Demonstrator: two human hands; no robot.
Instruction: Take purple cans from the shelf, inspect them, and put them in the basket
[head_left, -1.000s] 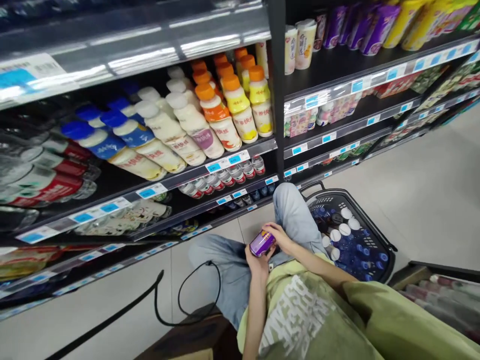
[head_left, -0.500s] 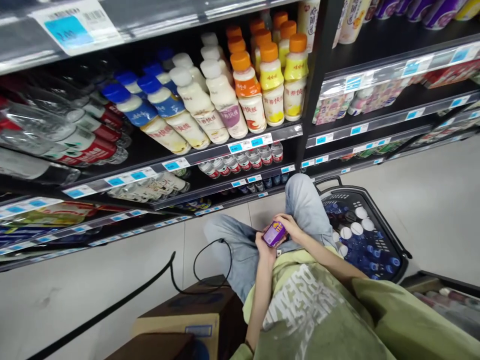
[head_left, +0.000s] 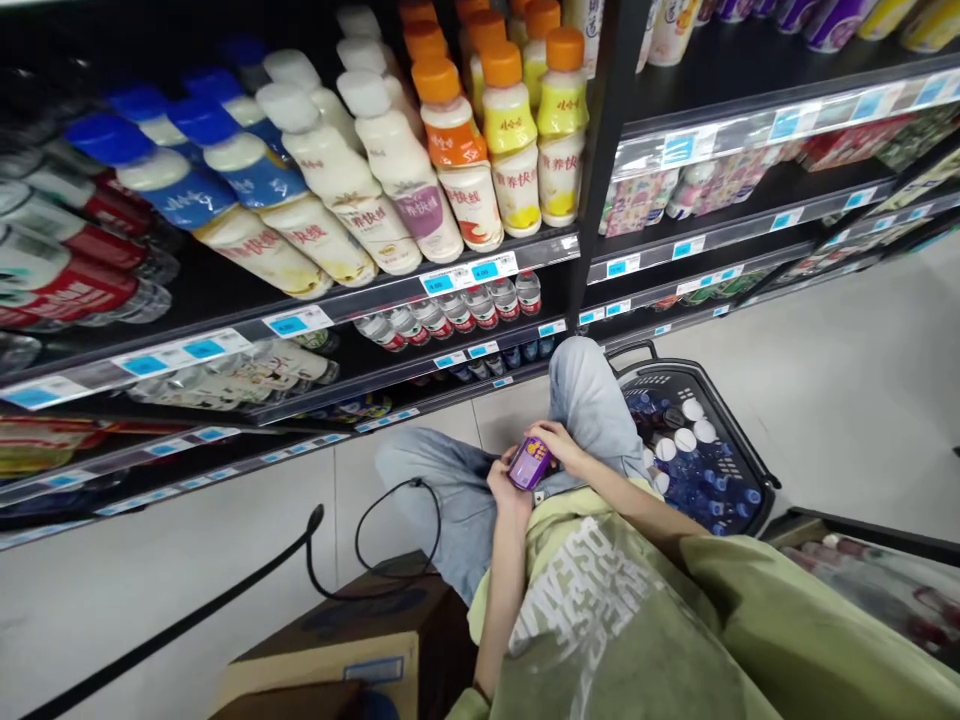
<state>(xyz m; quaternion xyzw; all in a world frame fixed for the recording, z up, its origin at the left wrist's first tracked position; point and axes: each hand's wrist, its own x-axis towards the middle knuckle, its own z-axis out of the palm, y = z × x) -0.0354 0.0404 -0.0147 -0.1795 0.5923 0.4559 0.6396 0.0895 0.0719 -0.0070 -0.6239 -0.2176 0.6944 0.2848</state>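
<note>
I am sitting low in front of a shop shelf, knees in light jeans (head_left: 592, 400). Both hands hold a small purple drink carton (head_left: 529, 462) over my lap. My left hand (head_left: 504, 490) grips its near end from below, fingers curled. My right hand (head_left: 561, 447) wraps its far end from the right. The carton lies tilted on its side between them.
A dark shopping basket (head_left: 750, 470) with several blue and white capped bottles stands at my right knee. Shelves (head_left: 420, 290) of milk-drink bottles rise ahead. A cardboard box (head_left: 337, 660) sits at the lower left, a black cable (head_left: 360, 540) loops over the floor, and a crate (head_left: 885, 580) is at right.
The view has shifted lower and closer to the shelves. Both hands have kept hold of the purple carton and turned it slightly.
</note>
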